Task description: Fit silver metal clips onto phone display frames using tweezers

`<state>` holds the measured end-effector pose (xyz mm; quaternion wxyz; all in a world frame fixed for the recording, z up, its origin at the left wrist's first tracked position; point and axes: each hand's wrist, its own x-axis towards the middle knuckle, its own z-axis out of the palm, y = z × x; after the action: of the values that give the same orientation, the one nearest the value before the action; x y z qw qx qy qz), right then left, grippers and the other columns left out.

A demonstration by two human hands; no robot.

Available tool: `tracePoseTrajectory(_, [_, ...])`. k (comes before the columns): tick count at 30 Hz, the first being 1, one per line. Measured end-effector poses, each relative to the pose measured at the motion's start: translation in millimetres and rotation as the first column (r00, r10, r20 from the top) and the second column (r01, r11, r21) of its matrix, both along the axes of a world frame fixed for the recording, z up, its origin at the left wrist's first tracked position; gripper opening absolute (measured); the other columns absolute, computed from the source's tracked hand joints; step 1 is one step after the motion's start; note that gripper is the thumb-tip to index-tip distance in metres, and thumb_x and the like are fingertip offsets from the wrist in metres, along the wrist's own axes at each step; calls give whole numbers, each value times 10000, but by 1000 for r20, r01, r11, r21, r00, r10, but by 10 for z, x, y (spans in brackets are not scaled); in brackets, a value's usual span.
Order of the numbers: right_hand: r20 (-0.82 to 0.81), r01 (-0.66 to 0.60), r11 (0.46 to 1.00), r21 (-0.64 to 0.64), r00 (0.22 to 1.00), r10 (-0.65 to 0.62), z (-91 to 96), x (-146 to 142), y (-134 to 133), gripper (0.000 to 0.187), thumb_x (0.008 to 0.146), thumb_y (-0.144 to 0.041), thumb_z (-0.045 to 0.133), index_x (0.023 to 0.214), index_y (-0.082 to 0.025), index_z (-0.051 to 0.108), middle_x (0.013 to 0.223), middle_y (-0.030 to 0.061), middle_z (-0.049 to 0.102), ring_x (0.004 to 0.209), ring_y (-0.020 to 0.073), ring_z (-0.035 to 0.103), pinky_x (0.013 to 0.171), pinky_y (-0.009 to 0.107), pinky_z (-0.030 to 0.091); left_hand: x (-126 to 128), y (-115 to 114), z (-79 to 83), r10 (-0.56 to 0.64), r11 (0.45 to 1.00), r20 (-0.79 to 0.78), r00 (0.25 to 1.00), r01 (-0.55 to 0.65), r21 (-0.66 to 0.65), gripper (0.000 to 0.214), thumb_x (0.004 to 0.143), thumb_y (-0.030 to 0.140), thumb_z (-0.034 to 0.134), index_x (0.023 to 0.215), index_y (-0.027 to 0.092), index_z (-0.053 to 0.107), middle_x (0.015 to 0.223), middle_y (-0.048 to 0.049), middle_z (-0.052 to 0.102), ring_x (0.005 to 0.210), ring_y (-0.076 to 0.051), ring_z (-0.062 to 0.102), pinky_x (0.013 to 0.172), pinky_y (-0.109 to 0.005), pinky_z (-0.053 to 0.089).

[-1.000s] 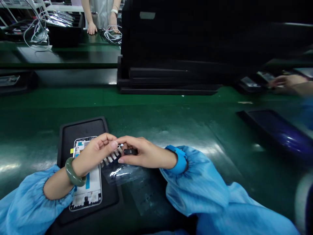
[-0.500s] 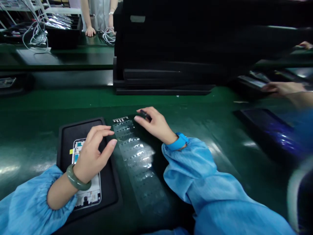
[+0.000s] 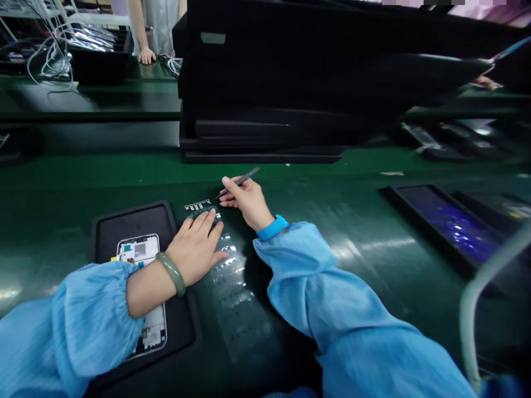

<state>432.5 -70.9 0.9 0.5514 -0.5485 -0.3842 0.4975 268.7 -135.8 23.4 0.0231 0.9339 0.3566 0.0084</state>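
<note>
Dark tweezers [image 3: 250, 174] pinched in my right hand [image 3: 245, 200]; left hand [image 3: 196, 247] lies spread over clear film strip [image 3: 244, 315]. Strip slipping could skew small metallic tabs [image 3: 197, 206], I judge; tip contact unclear.

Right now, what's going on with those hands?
A person's left hand rests spread on a clear plastic strip. The right hand holds a slim dark tool near small silvery pieces at the strip's far end. A silver-rimmed, phone-shaped frame lies in a shallow black tray, partly behind the blue sleeve.

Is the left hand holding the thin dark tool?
No, the right hand holds the tool, while the left hand rests on the clear strip.
</note>
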Motion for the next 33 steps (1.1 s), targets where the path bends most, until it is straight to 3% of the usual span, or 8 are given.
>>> tracePoseTrajectory(4, [84, 43, 998, -39, 996, -39, -54, -75, 84, 251, 729, -318, 714, 761, -164, 518, 514, -41, 576, 423, 101, 590, 365, 174, 509, 11, -10, -60, 6, 1000, -11, 1000, -6, -1, 571, 878, 468, 450, 1306, 90, 434, 1418, -198, 367, 1296, -305, 363, 978, -434, 366])
tracePoseTrajectory(11, [126, 64, 994, -90, 991, -52, -42, -129, 153, 148, 752, -149, 674, 726, -152, 529, 460, -47, 564, 369, 95, 568, 323, 153, 479, 5, -21, -63, 2, 1000, 1, 1000, -2, -3, 572, 875, 454, 459, 1309, 83, 430, 1420, -202, 363, 1293, -309, 361, 977, -440, 357])
tracePoseTrajectory(20, [-190, -101, 978, -180, 980, 66, 147, -80, 61, 144, 841, -137, 578, 700, -122, 555, 557, -3, 626, 350, 24, 499, 357, 96, 461, 12, -1, -105, 9, 1000, 46, 999, -8, -5, 560, 864, 443, 482, 1290, 82, 444, 1394, -211, 395, 1276, -313, 380, 973, -443, 363])
tracePoseTrajectory(24, [-313, -141, 981, -130, 945, 94, 272, -130, -96, 148, 851, -213, 590, 725, -140, 562, 605, -19, 640, 420, 21, 545, 431, 84, 500, -52, -13, 34, 1, 1000, 94, 996, -1, -2, 498, 849, 394, 529, 1257, 114, 469, 1399, -181, 393, 1282, -294, 370, 988, -416, 366])
tracePoseTrajectory(26, [-391, -191, 978, -85, 909, 143, 330, -187, -182, 144, 825, -256, 628, 748, -146, 577, 652, -10, 664, 486, 33, 592, 489, 96, 531, -213, -35, 175, 6, 1000, 116, 993, -6, 1, 403, 858, 346, 523, 1200, 133, 506, 1354, -156, 445, 1244, -279, 411, 968, -411, 390])
tracePoseTrajectory(29, [-436, -276, 961, -38, 869, 232, 406, -313, -293, 169, 754, -295, 700, 780, -161, 601, 730, -10, 685, 592, 47, 640, 572, 106, 556, -674, -63, 327, 41, 999, 122, 992, -39, -19, 305, 869, 333, 500, 1108, 148, 544, 1213, -124, 544, 1120, -266, 502, 912, -436, 438])
tracePoseTrajectory(33, [-437, -361, 931, -49, 846, 305, 453, -566, -399, 221, 688, -307, 747, 772, -176, 590, 800, -19, 683, 684, 55, 663, 636, 114, 563, -1433, -85, 214, 124, 989, 160, 979, -109, -99, 500, 823, 488, 530, 1209, 175, 472, 1282, -116, 505, 1218, -273, 440, 984, -456, 413])
